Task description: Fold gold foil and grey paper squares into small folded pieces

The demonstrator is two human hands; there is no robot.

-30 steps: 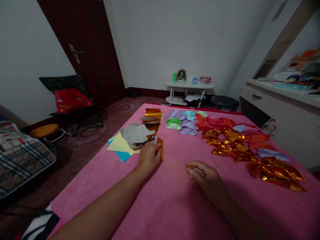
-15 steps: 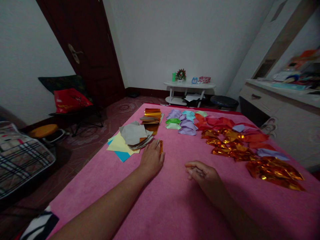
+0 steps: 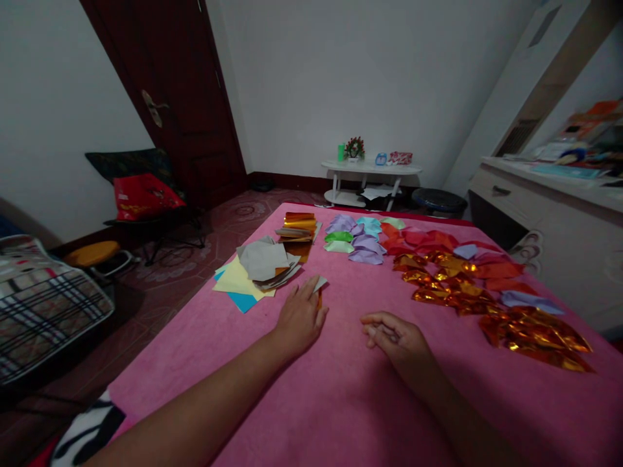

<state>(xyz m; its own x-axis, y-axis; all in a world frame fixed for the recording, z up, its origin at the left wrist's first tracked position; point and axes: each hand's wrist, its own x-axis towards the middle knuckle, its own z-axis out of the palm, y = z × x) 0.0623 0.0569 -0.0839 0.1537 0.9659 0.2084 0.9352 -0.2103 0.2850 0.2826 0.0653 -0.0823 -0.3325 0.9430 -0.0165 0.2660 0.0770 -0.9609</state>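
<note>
My left hand (image 3: 299, 318) lies flat on the pink tablecloth (image 3: 341, 402), fingers stretched over a small sheet of paper (image 3: 320, 285), orange foil on one side and grey-white on the other. Just left of it is a loose pile of paper sheets (image 3: 257, 269), grey, yellow and blue. My right hand (image 3: 394, 337) rests on the cloth to the right with its fingers curled in; I cannot make out anything in it.
A stack of gold foil sheets (image 3: 296, 227) lies at the far edge. Folded paper pieces, purple and green (image 3: 353, 240), red (image 3: 418, 239) and orange foil (image 3: 487, 298), spread across the right half. A white side table (image 3: 370, 175), chair (image 3: 146, 201) and cabinet (image 3: 545, 207) stand around.
My left hand has slid the foil sheet away from the pile toward the middle and flattened over it. My right hand has stayed put. The view shifted slightly.
</note>
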